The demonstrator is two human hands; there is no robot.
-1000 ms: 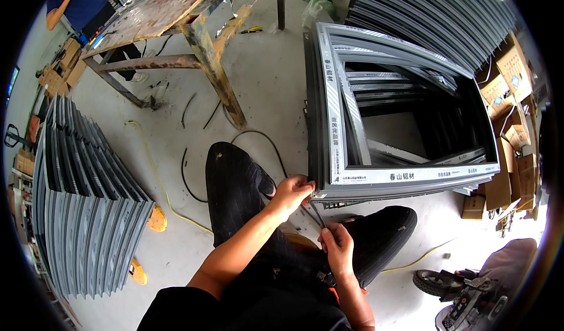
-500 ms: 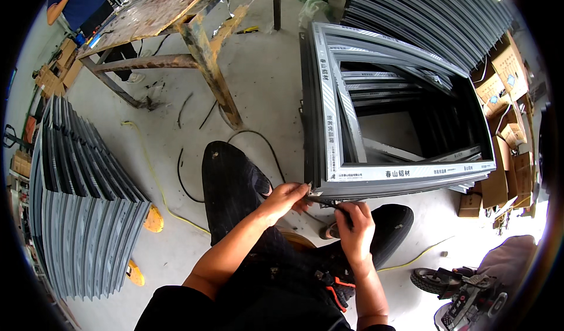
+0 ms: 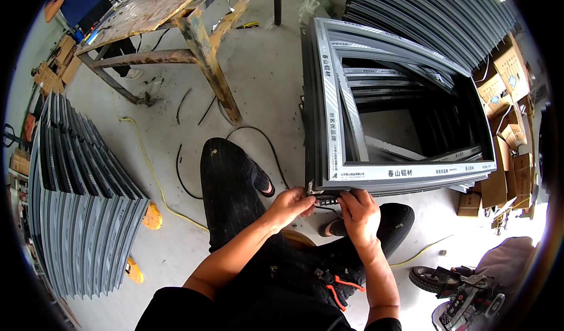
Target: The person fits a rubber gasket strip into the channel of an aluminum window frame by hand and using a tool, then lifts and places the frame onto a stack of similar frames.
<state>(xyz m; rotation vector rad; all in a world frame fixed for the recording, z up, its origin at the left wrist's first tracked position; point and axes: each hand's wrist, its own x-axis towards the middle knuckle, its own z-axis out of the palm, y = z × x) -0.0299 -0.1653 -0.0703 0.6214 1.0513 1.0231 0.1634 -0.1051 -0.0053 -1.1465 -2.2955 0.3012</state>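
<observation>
A grey metal window frame with printed protective film lies on top of a stack of similar frames, to the right of my knees. At its near left corner my left hand is closed, thumb and fingers pinched together. A thin black strip, apparently rubber, runs between my hands along the frame's near side. My right hand is closed on this strip just to the right, fingertips against the frame's edge. The exact grip of my left fingers on the strip is partly hidden. Orange-handled pliers sit at my waist.
Bundled grey profiles stand at left beside yellow supports. A worn workbench is at the far left, with another person behind it. More frames, cardboard boxes and a small two-wheeler are on the right.
My right hand has moved up against the frame's near edge, its fingers now pressed there. My left hand has shifted slightly right and down from the corner, exposing the corner fitting.
</observation>
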